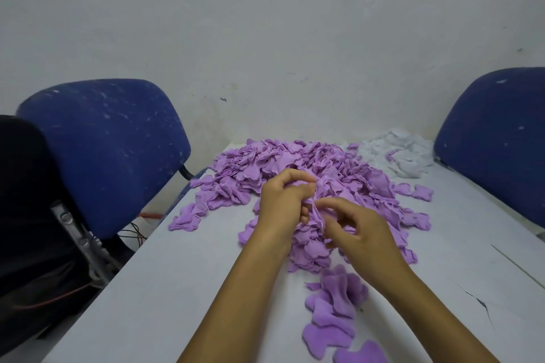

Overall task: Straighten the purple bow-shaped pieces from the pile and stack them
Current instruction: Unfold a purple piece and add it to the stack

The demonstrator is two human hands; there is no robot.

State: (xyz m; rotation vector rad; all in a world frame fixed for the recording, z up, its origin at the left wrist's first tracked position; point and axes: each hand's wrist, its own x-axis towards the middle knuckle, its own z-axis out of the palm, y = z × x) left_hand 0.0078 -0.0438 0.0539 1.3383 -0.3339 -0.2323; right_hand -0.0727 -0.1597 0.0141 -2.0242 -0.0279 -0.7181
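A big pile of purple bow-shaped fabric pieces (pixel 283 168) covers the far half of the white table (pixel 165 289). Above its near edge my left hand (pixel 284 200) grips a bunched purple piece (pixel 317 215), fingers curled round its upper part. My right hand (pixel 358 230) pinches the same piece from the right, its fingertips at the fold. A smaller heap of purple pieces (pixel 309 247) lies beneath the hands. Nearer to me, a loose stack of flatter purple pieces (pixel 336 306) rests on the table between my forearms.
A heap of white fabric pieces (pixel 398 153) sits at the table's far right. Blue chairs stand at the left (pixel 103 150) and right (pixel 501 138). A black chair and metal frame (pixel 38 215) are at the far left, with cables below.
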